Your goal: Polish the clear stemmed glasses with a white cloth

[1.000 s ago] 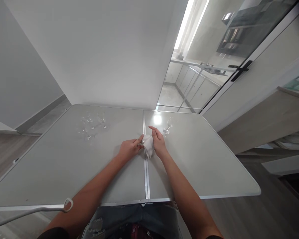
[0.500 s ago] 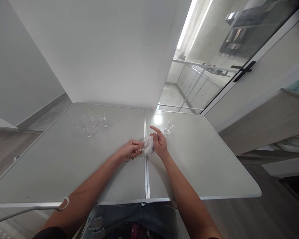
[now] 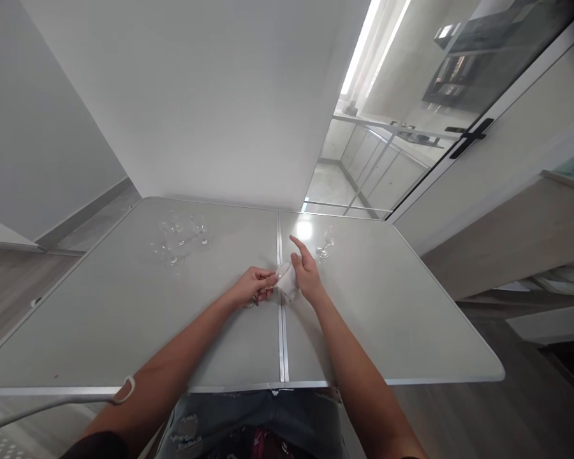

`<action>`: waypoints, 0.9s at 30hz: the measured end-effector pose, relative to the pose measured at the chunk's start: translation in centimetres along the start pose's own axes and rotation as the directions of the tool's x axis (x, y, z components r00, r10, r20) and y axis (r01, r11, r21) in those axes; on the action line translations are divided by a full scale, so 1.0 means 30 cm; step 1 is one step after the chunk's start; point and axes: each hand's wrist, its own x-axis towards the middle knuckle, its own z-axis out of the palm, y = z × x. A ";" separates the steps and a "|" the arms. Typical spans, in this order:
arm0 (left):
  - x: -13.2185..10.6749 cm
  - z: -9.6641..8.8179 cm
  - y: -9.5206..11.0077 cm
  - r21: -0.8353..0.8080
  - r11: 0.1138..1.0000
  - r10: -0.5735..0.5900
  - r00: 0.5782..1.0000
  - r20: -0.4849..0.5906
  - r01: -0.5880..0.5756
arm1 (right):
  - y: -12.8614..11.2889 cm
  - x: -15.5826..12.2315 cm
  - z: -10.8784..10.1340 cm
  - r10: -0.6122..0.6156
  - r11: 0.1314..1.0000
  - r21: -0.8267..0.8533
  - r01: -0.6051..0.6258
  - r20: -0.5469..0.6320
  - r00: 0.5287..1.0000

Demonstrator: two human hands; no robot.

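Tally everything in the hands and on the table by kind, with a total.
Clear stemmed glasses: 5 (3 clustered at left, as far as they can be told apart; 1 at right; 1 in the left hand)
White cloth: 1 (in the right hand)
Total: 6

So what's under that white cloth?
Part of a clear glass shows beside the white cloth, at the left hand. Whatever the cloth and right hand cover is hidden.
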 end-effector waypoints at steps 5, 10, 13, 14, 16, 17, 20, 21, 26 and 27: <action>0.002 0.012 0.012 -0.274 0.961 -0.029 1.000 -0.010 0.025 | 0.007 0.003 -0.009 0.091 0.986 0.155 -0.062 -0.187 0.978; 0.012 0.031 -0.005 -0.170 0.976 0.113 0.986 -0.120 -0.133 | 0.013 0.016 -0.017 0.180 0.892 0.452 -0.018 -0.318 0.931; 0.012 0.036 -0.014 -0.174 0.975 0.133 0.990 -0.046 -0.139 | -0.016 0.000 -0.001 0.167 0.810 0.565 -0.158 0.037 0.985; 0.012 0.037 -0.017 -0.188 0.972 0.135 0.990 -0.031 -0.139 | -0.027 -0.007 0.005 0.159 0.783 0.583 -0.217 0.149 0.976; 0.013 0.035 -0.020 -0.225 0.965 0.135 0.990 -0.024 -0.137 | -0.044 -0.017 0.011 0.147 0.739 0.610 -0.286 0.268 0.952; 0.014 0.032 -0.020 -0.241 0.961 0.132 0.991 -0.030 -0.135 | -0.050 -0.019 0.011 0.146 0.726 0.620 -0.298 0.285 0.947; 0.015 0.020 -0.016 -0.255 0.960 0.110 0.993 -0.041 -0.117 | -0.057 -0.016 -0.004 0.151 0.710 0.629 -0.317 0.303 0.941; 0.014 0.015 -0.012 -0.252 0.962 0.098 0.994 -0.036 -0.104 | -0.059 -0.014 -0.011 0.152 0.702 0.632 -0.328 0.318 0.936; -0.001 -0.007 0.011 -0.293 0.956 0.035 0.999 0.014 -0.030 | -0.064 -0.007 -0.047 0.150 0.704 0.613 -0.359 0.366 0.918; -0.004 -0.012 0.015 -0.288 0.957 0.033 0.999 0.027 -0.023 | -0.060 -0.006 -0.053 0.153 0.724 0.590 -0.356 0.366 0.918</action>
